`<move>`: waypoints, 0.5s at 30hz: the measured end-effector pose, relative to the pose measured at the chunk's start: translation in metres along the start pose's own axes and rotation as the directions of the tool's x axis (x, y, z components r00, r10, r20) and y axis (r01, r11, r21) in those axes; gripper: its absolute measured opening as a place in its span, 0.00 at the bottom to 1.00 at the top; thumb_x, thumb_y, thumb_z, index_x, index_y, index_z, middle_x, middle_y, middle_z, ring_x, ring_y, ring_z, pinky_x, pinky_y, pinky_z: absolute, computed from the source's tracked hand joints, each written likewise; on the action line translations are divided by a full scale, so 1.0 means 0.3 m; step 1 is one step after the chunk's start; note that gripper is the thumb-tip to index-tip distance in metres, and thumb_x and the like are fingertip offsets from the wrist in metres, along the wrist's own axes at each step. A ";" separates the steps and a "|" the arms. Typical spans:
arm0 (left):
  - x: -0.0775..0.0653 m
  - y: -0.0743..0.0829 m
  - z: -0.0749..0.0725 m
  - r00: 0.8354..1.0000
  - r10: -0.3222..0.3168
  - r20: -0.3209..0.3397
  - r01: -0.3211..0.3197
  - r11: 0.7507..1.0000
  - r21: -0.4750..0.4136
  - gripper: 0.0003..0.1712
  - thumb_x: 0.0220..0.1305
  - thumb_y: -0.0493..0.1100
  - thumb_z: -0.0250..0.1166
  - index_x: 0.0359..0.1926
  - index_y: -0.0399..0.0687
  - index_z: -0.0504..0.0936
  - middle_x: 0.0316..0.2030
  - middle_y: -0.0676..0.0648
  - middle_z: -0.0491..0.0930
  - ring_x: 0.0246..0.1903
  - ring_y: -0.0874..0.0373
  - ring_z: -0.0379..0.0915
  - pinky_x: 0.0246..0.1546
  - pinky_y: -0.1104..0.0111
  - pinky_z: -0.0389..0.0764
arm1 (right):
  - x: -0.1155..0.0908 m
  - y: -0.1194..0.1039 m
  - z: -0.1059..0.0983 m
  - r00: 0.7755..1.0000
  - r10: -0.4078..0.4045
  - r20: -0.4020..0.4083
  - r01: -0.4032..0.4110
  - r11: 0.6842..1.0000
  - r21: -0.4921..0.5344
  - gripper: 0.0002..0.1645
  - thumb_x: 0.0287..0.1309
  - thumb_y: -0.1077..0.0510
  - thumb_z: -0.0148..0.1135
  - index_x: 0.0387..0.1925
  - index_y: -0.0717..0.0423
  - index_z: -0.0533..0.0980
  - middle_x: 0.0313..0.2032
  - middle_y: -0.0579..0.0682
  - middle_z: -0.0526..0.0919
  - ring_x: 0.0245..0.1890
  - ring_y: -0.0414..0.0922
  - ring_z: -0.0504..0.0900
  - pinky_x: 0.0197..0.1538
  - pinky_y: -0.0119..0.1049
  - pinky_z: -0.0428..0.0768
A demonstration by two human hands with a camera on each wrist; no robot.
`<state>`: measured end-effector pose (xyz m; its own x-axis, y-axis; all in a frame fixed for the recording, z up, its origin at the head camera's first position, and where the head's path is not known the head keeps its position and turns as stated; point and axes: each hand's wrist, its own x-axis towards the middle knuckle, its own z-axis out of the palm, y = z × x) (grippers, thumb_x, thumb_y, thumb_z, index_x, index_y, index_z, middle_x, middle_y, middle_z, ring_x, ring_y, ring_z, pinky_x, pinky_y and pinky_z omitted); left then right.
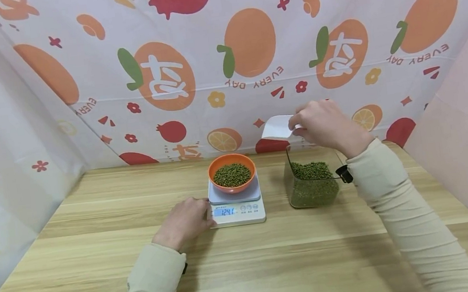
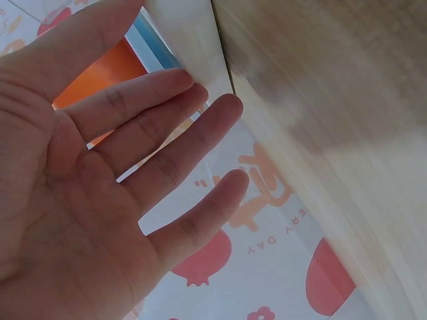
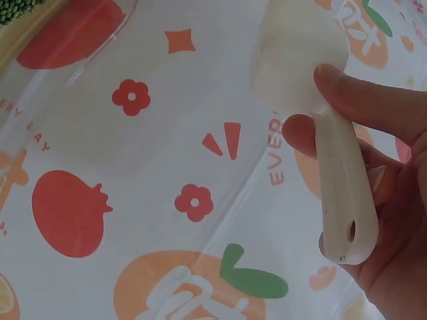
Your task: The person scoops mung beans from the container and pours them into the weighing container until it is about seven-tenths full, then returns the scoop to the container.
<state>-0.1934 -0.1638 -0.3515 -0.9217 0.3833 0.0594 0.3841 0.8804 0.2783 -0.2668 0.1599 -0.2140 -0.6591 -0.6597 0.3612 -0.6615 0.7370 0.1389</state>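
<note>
A white scoop [image 1: 277,127] is held by its handle in my right hand [image 1: 320,124], above the clear square container [image 1: 314,194] of green beans [image 1: 312,170]. The right wrist view shows the thumb and fingers round the scoop's handle [image 3: 343,187]. Touching the left edge of the white kitchen scale [image 1: 242,218] is my left hand [image 1: 184,223]; in its wrist view the fingers [image 2: 167,160] are loosely extended with nothing gripped. On the scale's platform sits an orange bowl [image 1: 234,188] with green beans [image 1: 232,175] in it. The lit display [image 1: 225,212] shows digits like 1241.
The container stands to the right of the scale on a wooden table [image 1: 256,268]. A fruit-printed curtain [image 1: 217,114] hangs along the table's back edge, with pale curtains at both sides. A black strap [image 1: 344,174] is at the right wrist.
</note>
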 end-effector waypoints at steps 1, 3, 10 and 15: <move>0.000 0.000 0.000 1.000 -0.002 0.000 0.002 1.000 -0.002 0.18 0.54 0.38 0.78 0.20 0.47 0.76 0.20 0.53 0.72 0.21 0.59 0.64 0.25 0.68 0.67 | 0.000 0.001 -0.003 1.000 0.002 0.008 -0.002 1.000 0.005 0.05 0.56 0.67 0.73 0.35 0.57 0.88 0.36 0.54 0.88 0.29 0.52 0.84 0.30 0.49 0.78; 0.000 0.000 -0.001 1.000 -0.006 0.000 0.006 1.000 -0.006 0.18 0.54 0.38 0.79 0.20 0.46 0.75 0.20 0.53 0.72 0.21 0.59 0.64 0.25 0.68 0.67 | -0.001 0.004 -0.009 1.000 0.008 0.023 -0.009 1.000 0.013 0.05 0.56 0.67 0.72 0.35 0.57 0.88 0.37 0.54 0.88 0.29 0.51 0.83 0.30 0.48 0.78; 0.002 0.004 -0.003 1.000 -0.008 0.001 0.008 1.000 -0.004 0.17 0.53 0.38 0.79 0.22 0.46 0.75 0.20 0.53 0.71 0.21 0.59 0.64 0.25 0.68 0.67 | -0.013 0.017 -0.022 0.996 0.036 0.082 -0.038 0.999 0.024 0.04 0.57 0.67 0.72 0.34 0.57 0.87 0.34 0.53 0.88 0.31 0.51 0.84 0.34 0.50 0.80; 0.002 0.004 -0.003 1.000 -0.005 -0.003 0.005 1.000 0.001 0.17 0.53 0.37 0.79 0.22 0.45 0.76 0.19 0.53 0.71 0.21 0.59 0.63 0.25 0.68 0.67 | -0.017 0.025 -0.029 0.992 0.054 0.117 -0.055 0.998 0.006 0.05 0.55 0.67 0.73 0.34 0.58 0.87 0.33 0.52 0.88 0.32 0.51 0.83 0.34 0.49 0.80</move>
<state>-0.1936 -0.1628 -0.3502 -0.9237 0.3783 0.0609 0.3797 0.8825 0.2774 -0.2653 0.1703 -0.2069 -0.7314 -0.6314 0.2578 -0.6260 0.7715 0.1135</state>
